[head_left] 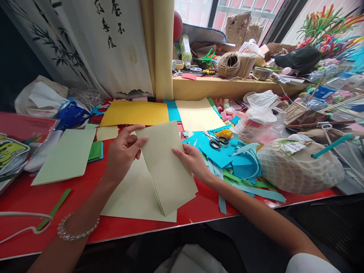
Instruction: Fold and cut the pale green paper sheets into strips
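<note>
Between my hands is a folded sheet of pale green paper (167, 167), raised and tilted above the table. My left hand (126, 146) pinches its upper left corner between thumb and fingers. On the right edge, my right hand (192, 159) grips it with the thumb on top and the fingers behind. Beneath it a larger pale green sheet (127, 197) lies flat on the red table (204, 212). To the left rests another folded pale green piece (66, 153). Black-handled scissors (218, 141) lie on blue paper scraps (212, 153) right of my right hand.
Yellow (136, 113) and cream sheets (199, 113) lie at the back. A netted coconut (298, 165) with a blue straw stands at the right. A green strip (55, 208) and a white cable (28, 223) are at the front left. Craft supplies crowd the windowsill (227, 86).
</note>
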Motion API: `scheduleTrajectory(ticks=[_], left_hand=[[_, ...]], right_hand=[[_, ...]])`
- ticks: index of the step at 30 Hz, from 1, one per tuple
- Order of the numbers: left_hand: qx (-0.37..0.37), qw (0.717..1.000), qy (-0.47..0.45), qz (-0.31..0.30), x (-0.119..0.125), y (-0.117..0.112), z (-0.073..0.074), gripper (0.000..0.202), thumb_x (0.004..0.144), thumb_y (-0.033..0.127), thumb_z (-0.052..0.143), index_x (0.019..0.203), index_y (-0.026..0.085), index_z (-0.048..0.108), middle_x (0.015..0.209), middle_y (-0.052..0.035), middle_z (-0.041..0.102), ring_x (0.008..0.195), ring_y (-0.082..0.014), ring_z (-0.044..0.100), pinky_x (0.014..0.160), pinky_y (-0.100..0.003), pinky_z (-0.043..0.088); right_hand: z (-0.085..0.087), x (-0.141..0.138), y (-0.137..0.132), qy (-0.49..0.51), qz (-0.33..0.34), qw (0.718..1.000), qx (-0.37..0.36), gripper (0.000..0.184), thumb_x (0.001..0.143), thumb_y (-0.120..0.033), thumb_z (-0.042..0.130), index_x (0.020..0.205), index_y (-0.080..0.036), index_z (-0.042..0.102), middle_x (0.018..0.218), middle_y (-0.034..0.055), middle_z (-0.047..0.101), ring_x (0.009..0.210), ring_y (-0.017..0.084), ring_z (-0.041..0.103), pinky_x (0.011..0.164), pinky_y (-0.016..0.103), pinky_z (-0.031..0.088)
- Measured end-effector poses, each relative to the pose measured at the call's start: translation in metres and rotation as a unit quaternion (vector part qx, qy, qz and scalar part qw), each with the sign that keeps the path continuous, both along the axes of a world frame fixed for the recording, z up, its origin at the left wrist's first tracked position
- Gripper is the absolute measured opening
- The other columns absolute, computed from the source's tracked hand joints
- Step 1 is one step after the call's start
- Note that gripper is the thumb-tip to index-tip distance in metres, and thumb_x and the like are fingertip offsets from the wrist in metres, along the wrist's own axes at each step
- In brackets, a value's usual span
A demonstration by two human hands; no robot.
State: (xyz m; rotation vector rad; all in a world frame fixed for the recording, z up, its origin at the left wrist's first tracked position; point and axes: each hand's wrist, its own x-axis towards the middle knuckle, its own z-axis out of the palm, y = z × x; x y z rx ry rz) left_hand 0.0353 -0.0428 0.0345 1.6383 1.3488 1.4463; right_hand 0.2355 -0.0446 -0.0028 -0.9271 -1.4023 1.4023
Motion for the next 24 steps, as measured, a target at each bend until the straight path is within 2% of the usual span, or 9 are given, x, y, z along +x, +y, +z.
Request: scheduleTrajectory(ticks=[6,11,16,19,24], left_hand=[[-0.007,1.0,-0.013,-0.022,-0.0015,0.001,0.0011,0.033,0.074,0.028,0.067,0.107,0.025,0.062,0.062,0.0062,0.043,0.042,-0.006,0.044,0.039,-0.022,0.034],[-0.011,0.999,-0.029,-0.038,-0.002,0.0012,0.0004,0.031,0.076,0.028,0.066,0.107,0.025,0.063,0.057,0.0073,0.04,0.041,-0.0061,0.044,0.039,-0.022,0.034],[-0.011,0.999,-0.037,-0.03,-0.0012,0.0004,0.0011,0.035,0.076,0.029,0.065,0.111,0.024,0.061,0.059,0.0065,0.045,0.042,-0.0064,0.047,0.04,-0.022,0.037],[-0.021,0.998,-0.046,-0.029,-0.0015,-0.0003,0.0015,0.039,0.078,0.03,0.063,0.116,0.024,0.059,0.062,0.0049,0.051,0.043,-0.0074,0.049,0.042,-0.023,0.04],[-0.022,0.997,-0.052,-0.055,-0.0048,-0.0015,0.0005,0.042,0.082,0.033,0.056,0.123,0.021,0.057,0.053,0.0044,0.053,0.045,-0.0104,0.051,0.047,-0.026,0.043]], right_hand=[[0.0,-0.0001,-0.0003,-0.002,-0.023,1.0,-0.004,0.031,0.081,-0.051,0.056,0.084,-0.02,0.057,0.086,0.0046,0.063,0.072,0.017,0.061,0.062,0.03,0.051],[0.0019,0.0003,-0.0015,-0.034,-0.047,0.998,0.0,0.04,0.077,-0.059,0.055,0.083,-0.019,0.058,0.084,0.0052,0.064,0.073,0.017,0.061,0.061,0.029,0.051],[0.0039,0.0004,-0.0027,-0.031,-0.049,0.998,-0.002,0.044,0.076,-0.063,0.053,0.084,-0.02,0.059,0.082,0.0047,0.064,0.072,0.018,0.061,0.059,0.029,0.05],[0.0043,0.0007,-0.0028,-0.025,-0.05,0.998,-0.007,0.042,0.077,-0.061,0.054,0.084,-0.02,0.058,0.083,0.0047,0.064,0.073,0.018,0.061,0.06,0.029,0.051],[0.0043,0.0006,-0.0037,0.009,-0.037,0.999,-0.015,0.035,0.08,-0.055,0.054,0.082,-0.02,0.056,0.085,0.0038,0.063,0.072,0.016,0.06,0.062,0.029,0.051]])
